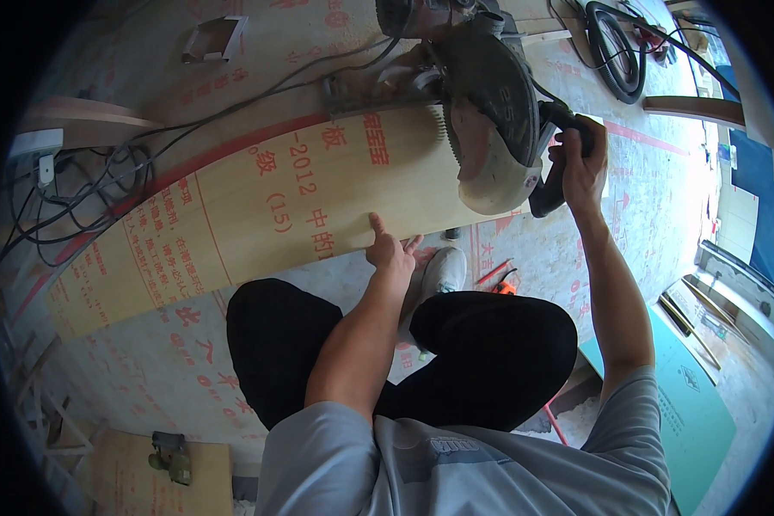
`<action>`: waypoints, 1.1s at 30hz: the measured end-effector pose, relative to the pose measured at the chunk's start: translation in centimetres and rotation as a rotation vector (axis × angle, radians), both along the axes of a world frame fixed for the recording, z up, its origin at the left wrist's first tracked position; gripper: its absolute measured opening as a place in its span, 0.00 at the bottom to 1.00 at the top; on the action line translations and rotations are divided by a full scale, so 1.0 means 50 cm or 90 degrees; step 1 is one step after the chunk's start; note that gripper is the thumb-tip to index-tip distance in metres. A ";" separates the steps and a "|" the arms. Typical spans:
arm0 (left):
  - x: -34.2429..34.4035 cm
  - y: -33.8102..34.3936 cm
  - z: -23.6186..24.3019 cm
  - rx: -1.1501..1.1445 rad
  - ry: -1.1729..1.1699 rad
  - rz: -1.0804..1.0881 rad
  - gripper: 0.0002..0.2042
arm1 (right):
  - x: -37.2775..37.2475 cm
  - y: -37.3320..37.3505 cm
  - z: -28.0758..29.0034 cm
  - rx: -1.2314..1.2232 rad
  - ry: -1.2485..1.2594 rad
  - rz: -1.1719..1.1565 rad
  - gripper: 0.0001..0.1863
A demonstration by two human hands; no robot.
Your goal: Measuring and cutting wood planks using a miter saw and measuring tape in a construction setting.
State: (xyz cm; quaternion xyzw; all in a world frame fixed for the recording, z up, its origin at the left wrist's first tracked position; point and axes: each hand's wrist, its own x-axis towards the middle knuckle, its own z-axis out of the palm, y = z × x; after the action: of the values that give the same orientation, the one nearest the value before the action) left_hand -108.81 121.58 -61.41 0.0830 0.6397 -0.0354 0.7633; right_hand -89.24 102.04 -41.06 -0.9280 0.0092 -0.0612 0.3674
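Observation:
A long tan board (232, 206) with red printing lies crosswise under a dark chop saw (494, 95), whose toothed blade (447, 133) and pale, dusty guard (490, 185) are over the board’s right part. My right hand (583, 168) is closed round the saw’s black handle (550, 185). My left hand (387, 249) grips the board’s near edge, left of the blade, with one finger resting on top and the others at the edge, partly hidden. My bent knees (490, 335) in black trousers are just below the board.
Tangled cables (116, 176) lie at left; a coiled hose (619, 60) at upper right. An orange tool (505, 284) is on the printed floor covering (189, 387) beside my shoe. A green sheet (688, 430) lies at lower right, a small power tool (176, 456) at lower left.

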 end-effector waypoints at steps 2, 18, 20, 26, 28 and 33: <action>0.000 -0.003 0.004 -0.017 -0.017 -0.001 0.36 | 0.013 -0.020 0.003 0.303 0.103 0.043 0.25; 0.010 -0.002 0.017 0.007 -0.012 -0.052 0.36 | 0.015 -0.007 -0.002 0.248 0.061 0.059 0.31; 0.011 -0.004 0.015 0.017 -0.013 -0.050 0.36 | 0.012 -0.008 -0.005 0.239 0.058 0.065 0.31; 0.009 0.000 0.009 -0.002 0.018 0.008 0.36 | 0.006 -0.001 -0.008 0.224 0.052 0.053 0.32; 0.007 -0.001 0.008 -0.007 0.013 0.007 0.36 | 0.003 0.003 -0.006 0.239 0.052 0.040 0.29; 0.009 0.001 0.004 -0.020 0.013 0.014 0.36 | 0.001 0.007 -0.009 0.261 0.049 0.037 0.29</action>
State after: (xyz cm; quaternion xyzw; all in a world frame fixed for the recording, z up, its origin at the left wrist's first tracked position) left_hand -108.38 121.65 -61.23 0.0635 0.6474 -0.0381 0.7585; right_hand -89.21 102.37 -41.49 -0.8352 0.0087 -0.0122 0.5497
